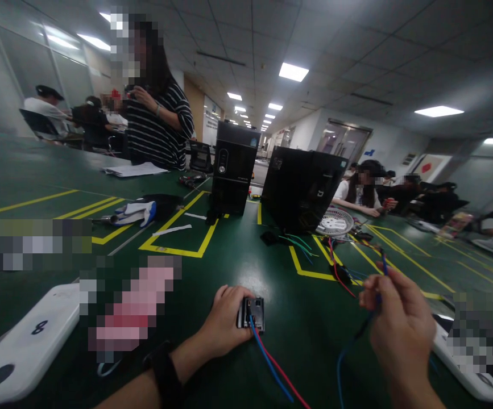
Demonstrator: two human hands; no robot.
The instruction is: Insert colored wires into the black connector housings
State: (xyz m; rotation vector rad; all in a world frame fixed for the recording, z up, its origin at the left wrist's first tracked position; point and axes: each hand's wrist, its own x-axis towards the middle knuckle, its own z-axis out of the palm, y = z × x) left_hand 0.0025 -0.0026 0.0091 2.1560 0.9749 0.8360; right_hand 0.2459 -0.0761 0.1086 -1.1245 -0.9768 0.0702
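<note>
Black-and-silver boxy device (260, 312), at the dark green tabletop (212, 270), whether touching it I cannot tell; the left hand (229, 318), nearer, is clamped on its left side; the right hand (402, 324), well apart to the device's right, pinches a thin blue insulated wire (339, 363); a slender blue lead (268, 359) and a slender red lead (281, 370) slant from the device toward the lower right.

Two black computer cases (234, 190); papers (135, 170) near person in striped shirt (156, 128); blue-white glove (133, 213).
</note>
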